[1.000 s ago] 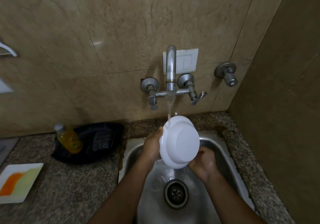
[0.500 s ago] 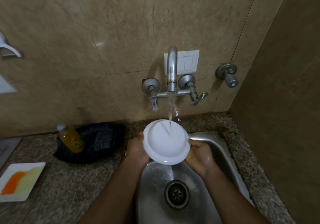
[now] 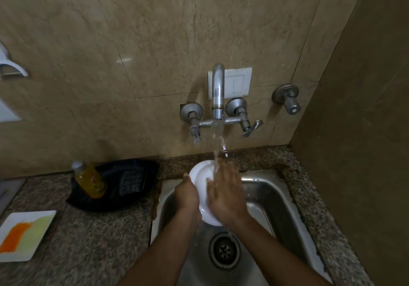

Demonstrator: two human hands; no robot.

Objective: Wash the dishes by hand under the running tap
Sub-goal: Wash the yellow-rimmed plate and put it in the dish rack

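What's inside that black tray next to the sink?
The black tray holds a yellow bottle with a white cap, standing up, and a dark scrub pad. Whatever lies under the bottle and the pad is covered.

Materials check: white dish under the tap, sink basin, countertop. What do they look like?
White dish: glossy, uniformly white, likely melamine or glazed ceramic; the look can't settle which.
Sink basin: brushed stainless steel, going by its grey metallic sheen and soft reflections.
Countertop: polished granite or a look-alike, with a speckled brown-grey grain.
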